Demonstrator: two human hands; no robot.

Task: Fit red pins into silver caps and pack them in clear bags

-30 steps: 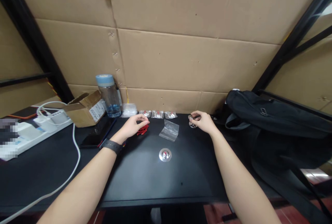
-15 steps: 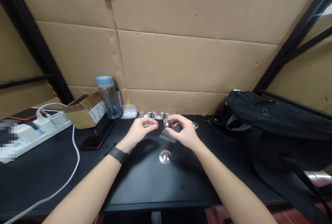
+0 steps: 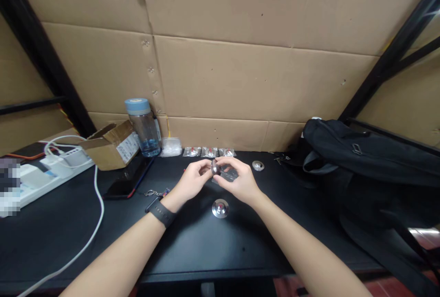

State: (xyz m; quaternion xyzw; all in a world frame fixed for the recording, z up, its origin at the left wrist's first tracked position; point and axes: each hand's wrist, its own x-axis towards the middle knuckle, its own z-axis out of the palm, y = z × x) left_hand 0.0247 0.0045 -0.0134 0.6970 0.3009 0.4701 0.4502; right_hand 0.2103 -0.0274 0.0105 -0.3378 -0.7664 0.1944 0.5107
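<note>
Drawn closer together around shiny, round metal disc, left hand and right hand, both curled inward, pinching it, barely open

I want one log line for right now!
left hand: at raised metal disc | right hand: holding raised metal disc | nearer: red-centred disc on black table | back: three clear packets

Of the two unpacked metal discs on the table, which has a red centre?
The front disc, lower in the picture. The rear right disc shows no red.
</note>
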